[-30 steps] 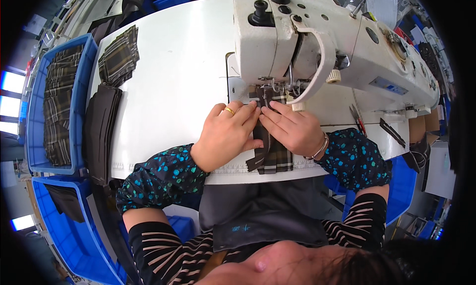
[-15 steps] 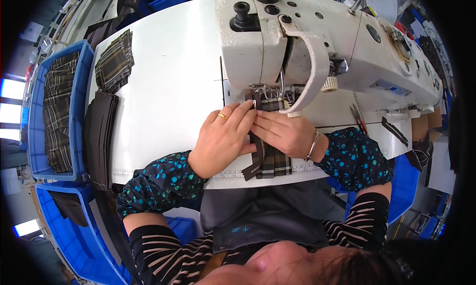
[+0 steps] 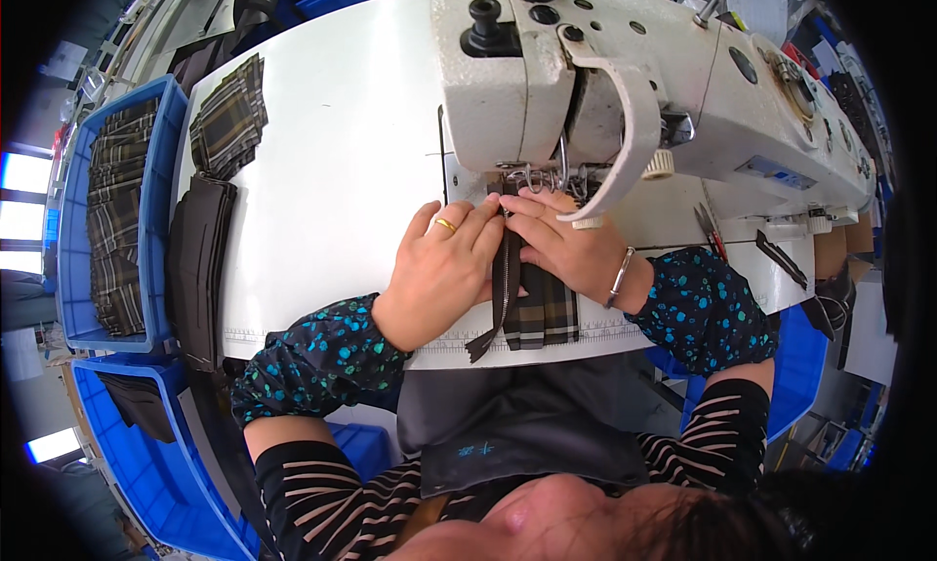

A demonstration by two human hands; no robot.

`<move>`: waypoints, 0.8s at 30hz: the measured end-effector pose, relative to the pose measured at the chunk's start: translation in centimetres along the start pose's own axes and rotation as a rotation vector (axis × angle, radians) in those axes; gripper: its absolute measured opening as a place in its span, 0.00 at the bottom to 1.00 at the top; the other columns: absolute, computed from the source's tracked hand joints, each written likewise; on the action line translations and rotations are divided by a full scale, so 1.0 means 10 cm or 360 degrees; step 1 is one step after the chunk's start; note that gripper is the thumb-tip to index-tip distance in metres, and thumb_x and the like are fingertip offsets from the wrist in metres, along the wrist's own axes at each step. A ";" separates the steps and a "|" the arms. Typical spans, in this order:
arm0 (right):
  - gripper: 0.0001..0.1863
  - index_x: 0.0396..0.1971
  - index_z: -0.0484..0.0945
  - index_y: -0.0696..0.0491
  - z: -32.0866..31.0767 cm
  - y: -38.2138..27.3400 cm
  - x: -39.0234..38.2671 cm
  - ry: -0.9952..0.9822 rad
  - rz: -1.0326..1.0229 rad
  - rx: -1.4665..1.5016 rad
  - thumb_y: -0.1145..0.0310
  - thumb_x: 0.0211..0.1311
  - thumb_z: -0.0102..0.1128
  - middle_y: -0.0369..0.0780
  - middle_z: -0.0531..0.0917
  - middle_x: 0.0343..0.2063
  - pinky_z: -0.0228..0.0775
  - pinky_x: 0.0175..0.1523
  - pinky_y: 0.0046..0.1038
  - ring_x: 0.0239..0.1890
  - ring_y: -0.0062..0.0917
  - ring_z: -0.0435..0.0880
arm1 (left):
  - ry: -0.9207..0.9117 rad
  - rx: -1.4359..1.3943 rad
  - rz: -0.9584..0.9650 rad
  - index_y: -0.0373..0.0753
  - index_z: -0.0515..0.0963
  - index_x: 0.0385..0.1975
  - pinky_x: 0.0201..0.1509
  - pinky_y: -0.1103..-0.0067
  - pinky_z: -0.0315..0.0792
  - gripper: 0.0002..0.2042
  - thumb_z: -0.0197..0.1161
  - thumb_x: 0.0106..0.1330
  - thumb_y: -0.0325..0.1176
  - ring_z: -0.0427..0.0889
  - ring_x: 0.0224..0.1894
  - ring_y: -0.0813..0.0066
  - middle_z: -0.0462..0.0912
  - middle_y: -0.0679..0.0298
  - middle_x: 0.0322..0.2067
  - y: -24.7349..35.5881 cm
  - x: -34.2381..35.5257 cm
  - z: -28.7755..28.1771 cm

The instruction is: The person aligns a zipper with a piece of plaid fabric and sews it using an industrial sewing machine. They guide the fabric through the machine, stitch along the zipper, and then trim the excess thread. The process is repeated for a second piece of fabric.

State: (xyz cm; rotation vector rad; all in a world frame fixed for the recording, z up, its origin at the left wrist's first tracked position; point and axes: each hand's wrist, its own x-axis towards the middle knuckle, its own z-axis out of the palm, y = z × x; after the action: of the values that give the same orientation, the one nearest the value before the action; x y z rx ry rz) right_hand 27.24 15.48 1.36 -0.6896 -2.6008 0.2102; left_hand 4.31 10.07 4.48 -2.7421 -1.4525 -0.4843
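Observation:
A dark zipper [image 3: 506, 283] with metal teeth lies along the left edge of a plaid fabric piece [image 3: 547, 319], running up under the needle area of a white sewing machine [image 3: 488, 102]. My left hand [image 3: 436, 268], with a ring on one finger, grips the zipper's left side. Its fingertips are near the presser foot, and its thumb passes beneath the tape. My right hand [image 3: 576, 249] rests flat on the plaid fabric, fingers stretched toward the zipper close to the foot. That hand covers part of the fabric. The zipper's lower end hangs apart from the plaid piece.
Plaid pieces [image 3: 230, 117] and a stack of dark fabric [image 3: 200, 268] lie at the table's left. Beside them, a blue bin [image 3: 156, 209] holds more plaid. Red-handled scissors [image 3: 711, 234] and a dark strip [image 3: 781, 256] lie to the right. A ruler strip [image 3: 429, 344] follows the front edge.
My right hand has slid forward toward the presser foot, its fingers now flatter on the fabric. The zipper's lower end has swung left, away from the plaid piece.

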 end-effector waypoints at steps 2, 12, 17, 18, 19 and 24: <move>0.33 0.61 0.79 0.55 -0.01 0.00 -0.01 0.0030 -0.0014 -0.0025 0.65 0.51 0.76 0.40 0.82 0.63 0.76 0.68 0.36 0.65 0.36 0.80 | 0.0042 -0.0004 -0.0007 0.37 0.79 0.54 0.66 0.63 0.70 0.35 0.77 0.51 0.54 0.79 0.57 0.61 0.83 0.62 0.48 0.01 0.00 0.01; 0.37 0.60 0.81 0.55 -0.05 -0.03 -0.01 0.0029 0.0161 -0.0274 0.50 0.51 0.75 0.39 0.87 0.52 0.73 0.65 0.39 0.52 0.36 0.83 | -0.0046 0.0008 -0.0030 0.32 0.79 0.61 0.70 0.56 0.70 0.40 0.69 0.57 0.61 0.77 0.61 0.61 0.80 0.58 0.64 0.02 -0.06 0.04; 0.39 0.62 0.79 0.55 -0.07 -0.13 -0.07 -0.0013 0.0148 -0.0307 0.49 0.51 0.75 0.41 0.86 0.54 0.71 0.68 0.43 0.52 0.39 0.82 | -0.0025 0.0178 0.0019 0.32 0.80 0.61 0.71 0.53 0.68 0.40 0.65 0.61 0.64 0.73 0.64 0.60 0.79 0.56 0.65 0.13 -0.13 0.05; 0.40 0.63 0.79 0.55 -0.06 -0.14 -0.08 -0.0019 0.0158 -0.0314 0.49 0.51 0.75 0.41 0.86 0.54 0.70 0.68 0.44 0.52 0.40 0.82 | -0.0019 0.0206 0.0024 0.32 0.80 0.61 0.71 0.52 0.68 0.40 0.64 0.61 0.65 0.72 0.64 0.60 0.79 0.56 0.65 0.14 -0.12 0.06; 0.41 0.64 0.78 0.55 -0.06 -0.14 -0.08 -0.0025 0.0170 -0.0313 0.48 0.51 0.75 0.41 0.86 0.55 0.70 0.68 0.46 0.53 0.40 0.81 | -0.0012 0.0235 0.0028 0.32 0.80 0.61 0.71 0.52 0.67 0.40 0.63 0.62 0.65 0.72 0.65 0.59 0.79 0.56 0.65 0.14 -0.12 0.07; 0.45 0.69 0.74 0.54 -0.04 -0.16 -0.08 -0.0068 0.0222 -0.0321 0.46 0.51 0.74 0.40 0.83 0.58 0.67 0.70 0.50 0.57 0.39 0.78 | 0.0021 0.0289 0.0007 0.31 0.80 0.61 0.70 0.51 0.67 0.40 0.61 0.63 0.65 0.71 0.65 0.59 0.79 0.55 0.64 0.15 -0.09 0.08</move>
State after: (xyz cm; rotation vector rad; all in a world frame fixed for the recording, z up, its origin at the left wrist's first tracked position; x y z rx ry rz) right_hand 27.35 13.77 1.83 -0.9485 -2.6400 0.0043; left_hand 5.25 8.64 3.68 -2.5958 -1.4113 -0.3509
